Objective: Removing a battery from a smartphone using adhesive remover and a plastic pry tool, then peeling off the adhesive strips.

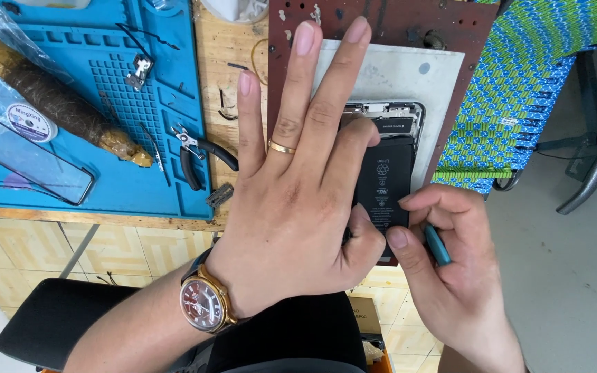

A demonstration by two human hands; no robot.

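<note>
An opened phone [390,153] with a black battery showing lies on a grey pad [409,76] over a dark red board [388,21]. My left hand [298,173], with a gold ring and a wristwatch, lies flat across the phone's left part, fingers spread and pointing away, thumb beside the battery's lower edge. My right hand [450,255] is at the phone's near right corner, fingers closed around a thin teal tool [437,245] whose tip is hidden near the battery.
A blue work mat [139,173] on the wooden bench carries black-handled pliers [198,155], a glass screen panel [29,155], a brown wrapped roll [50,97] and small metal parts. A blue-green woven chair [526,76] stands to the right. Below lie tiled floor and a black stool [57,318].
</note>
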